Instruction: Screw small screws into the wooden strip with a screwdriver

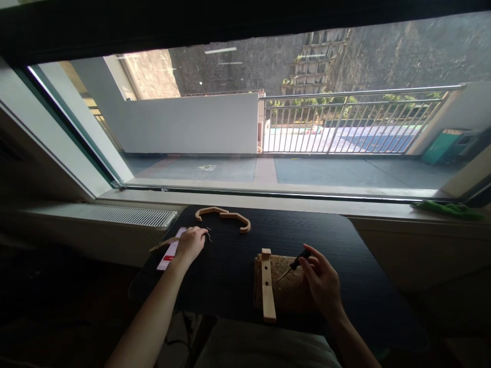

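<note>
Pinched in the right hand [322, 281]: a dark-handled screwdriver [300, 259]

Its shaft slants left and near over a brown block [289, 294]; across the block's left side lies a wooden strip [267, 299] with two dark holes. The left hand [190, 245] is at the far left of the black table [230, 271], fingertips by small dark slivers [209, 236] (whether it pinches one, I cannot tell). Just left lies a phone [167, 259]; farther off, two curved wooden pieces [232, 215].

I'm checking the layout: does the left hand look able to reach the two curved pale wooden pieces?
Probably yes: the left hand is close, and nothing visible blocks its way to the curved wooden pieces.
</note>
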Motion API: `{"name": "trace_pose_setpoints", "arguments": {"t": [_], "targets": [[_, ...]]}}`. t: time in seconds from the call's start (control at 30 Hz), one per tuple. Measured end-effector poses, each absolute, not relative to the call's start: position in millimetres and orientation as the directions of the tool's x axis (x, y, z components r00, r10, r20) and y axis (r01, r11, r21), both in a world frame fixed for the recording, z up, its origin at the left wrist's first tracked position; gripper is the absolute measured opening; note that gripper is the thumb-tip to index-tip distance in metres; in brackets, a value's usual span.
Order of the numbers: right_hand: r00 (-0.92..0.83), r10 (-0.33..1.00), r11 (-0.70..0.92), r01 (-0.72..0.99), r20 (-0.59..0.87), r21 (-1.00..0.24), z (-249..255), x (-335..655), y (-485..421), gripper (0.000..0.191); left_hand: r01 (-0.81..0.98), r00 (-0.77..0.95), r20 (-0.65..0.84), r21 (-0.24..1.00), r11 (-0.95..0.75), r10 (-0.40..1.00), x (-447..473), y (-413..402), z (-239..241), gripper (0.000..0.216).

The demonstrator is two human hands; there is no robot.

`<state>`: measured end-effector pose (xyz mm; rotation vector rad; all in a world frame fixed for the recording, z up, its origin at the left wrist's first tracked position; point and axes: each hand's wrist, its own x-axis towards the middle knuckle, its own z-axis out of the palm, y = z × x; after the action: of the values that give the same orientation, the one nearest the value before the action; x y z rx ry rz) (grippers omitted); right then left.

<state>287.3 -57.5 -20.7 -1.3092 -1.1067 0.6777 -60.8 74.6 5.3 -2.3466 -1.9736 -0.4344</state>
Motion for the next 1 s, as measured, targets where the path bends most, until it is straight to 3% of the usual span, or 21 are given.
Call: {"name": "trace_pose_setpoints", "arguments": {"t": [0.27, 0.67, 1.0], "targets": [[0.364, 0.907, 0.147, 0.203, 0.213, -0.968, -21, 285, -59, 0.050, 0.980, 0.161, 0.185, 0.086, -0.180, 0.969, -52, 98, 3, 0.035], [0.333, 0.921, 0.123, 0.247, 0.203, -0.961, -19, 285, -58, 0.052, 0.972, 0.199, 0.143, 0.098, -0.214, 0.969, -47, 111, -3, 0.024], [0.322, 0.921, 0.141, 0.249, 0.219, -0.958, -19, 283, -58, 0.051, 0.940, 0.166, 0.257, 0.250, -0.231, 0.952, -37, 109, -1, 0.021]]}}
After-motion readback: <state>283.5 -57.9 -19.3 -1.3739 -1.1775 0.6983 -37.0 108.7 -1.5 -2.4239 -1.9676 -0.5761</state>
